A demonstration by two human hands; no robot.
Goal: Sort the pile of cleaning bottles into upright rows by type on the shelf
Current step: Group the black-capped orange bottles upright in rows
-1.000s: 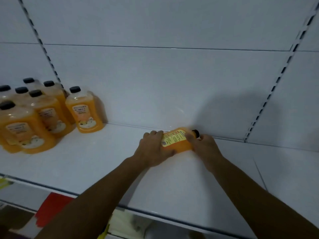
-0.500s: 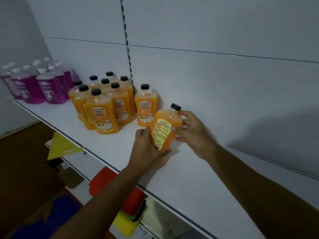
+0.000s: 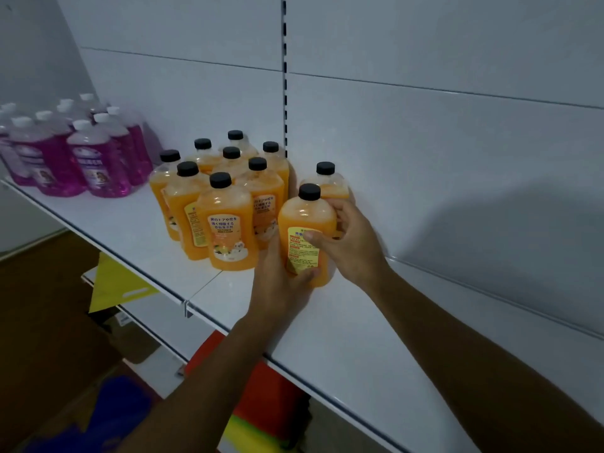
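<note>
An orange bottle (image 3: 305, 220) with a black cap and yellow label stands upright on the white shelf (image 3: 376, 322). My left hand (image 3: 281, 286) grips its lower part from the left, thumb curled round the base. My right hand (image 3: 349, 243) holds its right side, thumb across the label. Just behind it stands another orange bottle (image 3: 328, 183), partly hidden by my fingers. To the left, a cluster of several upright orange bottles (image 3: 225, 217) stands close by. Further left is a group of several purple bottles (image 3: 94, 161) with white caps.
The shelf's front edge (image 3: 183, 305) runs diagonally from upper left to lower right. A slotted upright (image 3: 285, 76) divides the white back panels. Below the shelf lie a yellow sheet (image 3: 114, 282), red items (image 3: 271, 393) and cardboard boxes.
The orange bottle went from lying on its side to upright, and both hands carried it left beside the orange group. The view swung left, revealing the purple bottles.
</note>
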